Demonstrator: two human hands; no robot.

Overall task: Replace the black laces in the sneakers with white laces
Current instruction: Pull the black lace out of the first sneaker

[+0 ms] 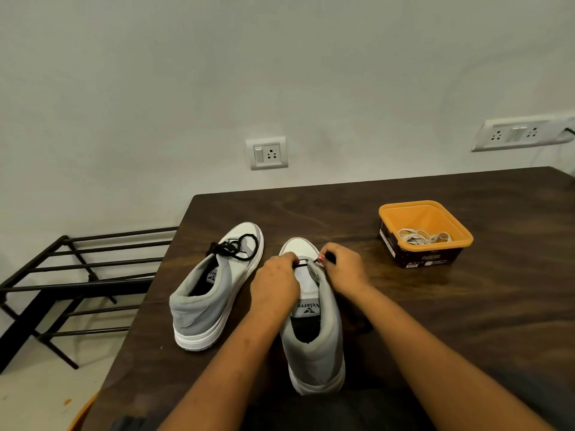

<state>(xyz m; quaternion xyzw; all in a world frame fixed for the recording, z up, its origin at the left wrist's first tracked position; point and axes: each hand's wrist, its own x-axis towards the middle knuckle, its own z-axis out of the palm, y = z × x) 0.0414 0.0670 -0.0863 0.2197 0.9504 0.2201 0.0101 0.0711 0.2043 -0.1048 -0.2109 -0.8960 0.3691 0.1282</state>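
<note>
- on the table (466,306), head view: the near sneaker (314,343) sits heel toward the person and toe away, so the eyelet rows face up btw the two forearms.
- left grip (275,284) is curled onto the black lace (302,264) at the left eyelet row. right grip (345,269) pinches the same lace on the right side, w/ a dark bunch at its fingertips, prob. loose lace.
- only one black run shows across the tongue, low by the toe. the rest of the tongue is bare, so i judge unlacing is nearly done here.
- the other sneaker (214,293) stands just left, angled, apart from both hands. its tied black lace (238,248) is in a loose bow, prob. parked for later.
- white laces (420,237) lie coiled in the orange tub (387,213), far right, well apart from the shoes and out of the pull path.
- room: there's open table right of the near sneaker and btw it and the tub, good for dropping the pulled lace.
- the left table edge runs close by the other sneaker, w/ floor and a black rack (77,275) beyond. a hard tug leftward could nudge that shoe toward the edge.
</note>
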